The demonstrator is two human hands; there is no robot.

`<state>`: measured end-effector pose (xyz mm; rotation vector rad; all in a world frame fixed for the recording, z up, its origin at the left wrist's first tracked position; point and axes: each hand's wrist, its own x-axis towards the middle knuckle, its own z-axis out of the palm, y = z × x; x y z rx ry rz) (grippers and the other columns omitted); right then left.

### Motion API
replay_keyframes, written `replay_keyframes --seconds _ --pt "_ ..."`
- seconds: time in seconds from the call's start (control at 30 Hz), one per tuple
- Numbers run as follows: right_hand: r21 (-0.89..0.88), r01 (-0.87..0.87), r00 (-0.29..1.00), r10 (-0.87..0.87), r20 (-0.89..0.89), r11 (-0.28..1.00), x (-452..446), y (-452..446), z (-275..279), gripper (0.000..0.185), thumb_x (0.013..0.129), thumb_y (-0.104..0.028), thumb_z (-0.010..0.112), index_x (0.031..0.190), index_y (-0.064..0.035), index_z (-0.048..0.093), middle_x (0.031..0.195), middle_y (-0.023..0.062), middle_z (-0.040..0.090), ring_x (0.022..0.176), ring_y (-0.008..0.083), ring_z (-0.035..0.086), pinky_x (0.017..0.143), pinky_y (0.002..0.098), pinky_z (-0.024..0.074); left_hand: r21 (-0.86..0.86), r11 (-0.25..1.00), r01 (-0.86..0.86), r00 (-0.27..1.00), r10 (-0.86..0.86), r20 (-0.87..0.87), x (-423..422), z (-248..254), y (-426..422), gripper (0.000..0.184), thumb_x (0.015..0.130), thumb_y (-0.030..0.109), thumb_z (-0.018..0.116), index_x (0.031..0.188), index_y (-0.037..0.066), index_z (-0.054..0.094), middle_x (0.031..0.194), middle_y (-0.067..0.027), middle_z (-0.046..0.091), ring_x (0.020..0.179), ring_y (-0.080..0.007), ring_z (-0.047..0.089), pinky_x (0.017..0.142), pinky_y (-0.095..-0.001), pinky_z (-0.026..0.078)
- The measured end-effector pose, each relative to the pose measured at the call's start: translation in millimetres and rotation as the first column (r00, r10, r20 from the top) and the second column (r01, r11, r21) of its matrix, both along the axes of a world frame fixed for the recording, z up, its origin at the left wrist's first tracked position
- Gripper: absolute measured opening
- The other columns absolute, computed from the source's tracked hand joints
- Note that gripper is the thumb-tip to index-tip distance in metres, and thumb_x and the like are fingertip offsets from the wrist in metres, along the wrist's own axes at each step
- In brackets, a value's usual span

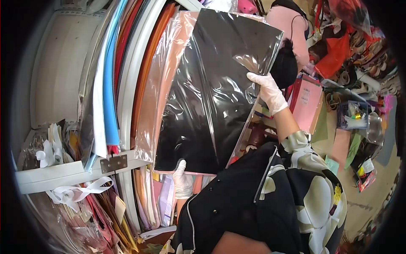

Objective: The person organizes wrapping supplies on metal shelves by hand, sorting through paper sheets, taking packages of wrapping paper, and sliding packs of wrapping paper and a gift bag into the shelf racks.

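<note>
Between my two gloved hands is a large black sheet pack (pixel 203 97) in clear, shiny plastic. My right hand (pixel 270 92), in a white glove, grips its right edge with the thumb on the front face. At the bottom edge, my left hand (pixel 182 180), also white-gloved, pinches the pack with its thumb in front; its other fingers are partly hidden. Pink sheets in plastic (pixel 172 80) show behind the pack's left side, beside the shelf.
White shelving (pixel 50 175) at left holds upright blue sheets (pixel 111 84) and several colored packs. A co-worker in pink (pixel 299 34) bends at the upper right. Right of my arm lie a pink pack (pixel 305 101), a blue basket (pixel 353 115) and scattered materials on the floor.
</note>
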<state>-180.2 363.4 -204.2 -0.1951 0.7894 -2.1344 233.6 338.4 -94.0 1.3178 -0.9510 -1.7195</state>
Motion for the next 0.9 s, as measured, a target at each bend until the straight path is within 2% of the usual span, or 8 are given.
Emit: replay_keyframes --seconds 0.3,0.33,0.47,0.57,0.73,0.83,0.87,0.9 --pt "-0.094 -0.084 0.990 0.073 -0.118 0.992 -21 -25 24 0.044 0.079 0.003 0.075 0.122 -0.0020 0.064 0.109 0.0037 0.069 0.095 0.0118 0.066 0.088 0.0267 0.0514 -0.006 0.999 0.034 0.994 -0.035 -0.103 -6 -9 5 0.026 0.095 0.013 0.057 0.115 -0.001 0.065 0.121 -0.0133 0.066 0.114 -0.0253 0.061 0.105 -0.0411 0.044" --pt "-0.062 -0.117 0.985 0.108 -0.132 0.991 -24 -28 27 0.046 0.080 0.004 0.074 0.123 -0.0020 0.063 0.111 0.0034 0.069 0.097 0.0117 0.065 0.089 0.0272 0.0513 -0.012 0.999 0.033 0.993 -0.034 -0.112 -6 -10 4 0.026 0.095 0.013 0.057 0.115 -0.001 0.065 0.121 -0.0132 0.066 0.114 -0.0250 0.061 0.105 -0.0411 0.044" --pt "-0.134 -0.121 0.980 0.096 -0.174 0.984 -30 -52 39 0.047 0.079 0.003 0.075 0.124 -0.0018 0.062 0.113 0.0045 0.068 0.099 0.0126 0.065 0.091 0.0279 0.0514 -0.006 1.000 -0.022 0.993 0.021 -0.115 -10 -8 2 0.026 0.095 0.012 0.058 0.116 -0.001 0.065 0.121 -0.0129 0.066 0.113 -0.0250 0.061 0.104 -0.0411 0.045" --pt "-0.050 -0.182 0.969 0.171 -0.178 0.982 -38 -71 45 0.046 0.078 0.002 0.076 0.122 -0.0015 0.062 0.115 0.0049 0.067 0.099 0.0129 0.064 0.092 0.0287 0.0503 -0.023 0.999 -0.045 0.990 0.041 -0.137 -17 -4 -2 0.025 0.094 0.012 0.059 0.115 0.000 0.065 0.119 -0.0121 0.066 0.111 -0.0250 0.062 0.103 -0.0411 0.046" --pt "0.008 -0.190 0.947 0.186 -0.263 0.982 -44 -104 69 0.044 0.079 -0.001 0.077 0.120 -0.0018 0.063 0.105 0.0037 0.067 0.094 0.0156 0.064 0.090 0.0310 0.0499 -0.021 0.998 -0.066 0.979 0.061 -0.194 -36 11 -8 0.029 0.095 0.015 0.057 0.119 -0.002 0.063 0.121 -0.0124 0.066 0.113 -0.0256 0.061 0.103 -0.0418 0.044" --pt "-0.037 -0.252 0.939 0.235 -0.253 0.967 -50 -113 85 0.042 0.079 -0.003 0.078 0.119 -0.0023 0.063 0.103 0.0044 0.067 0.091 0.0164 0.064 0.087 0.0319 0.0514 -0.072 0.997 -0.032 0.973 0.015 -0.230 -53 24 -9 0.034 0.096 0.014 0.054 0.124 -0.003 0.060 0.123 -0.0125 0.065 0.115 -0.0254 0.060 0.104 -0.0403 0.044" --pt "-0.031 -0.247 0.949 0.236 -0.211 0.968 -53 -124 84 0.035 0.079 -0.004 0.078 0.111 -0.0004 0.066 0.097 0.0069 0.069 0.087 0.0188 0.067 0.082 0.0336 0.0541 -0.084 0.996 -0.043 0.974 0.023 -0.227 -58 29 -11 0.035 0.096 0.014 0.054 0.126 -0.003 0.059 0.124 -0.0125 0.065 0.115 -0.0255 0.060 0.105 -0.0401 0.044" --pt "-0.070 -0.363 0.927 0.352 -0.131 0.929 -59 -130 82 0.026 0.080 -0.007 0.077 0.103 0.0014 0.068 0.092 0.0094 0.071 0.082 0.0208 0.070 0.078 0.0338 0.0559 -0.096 0.993 -0.061 0.974 0.038 -0.224 -59 31 -15 0.035 0.096 0.014 0.054 0.127 -0.004 0.059 0.125 -0.0126 0.064 0.116 -0.0255 0.060 0.105 -0.0399 0.044"
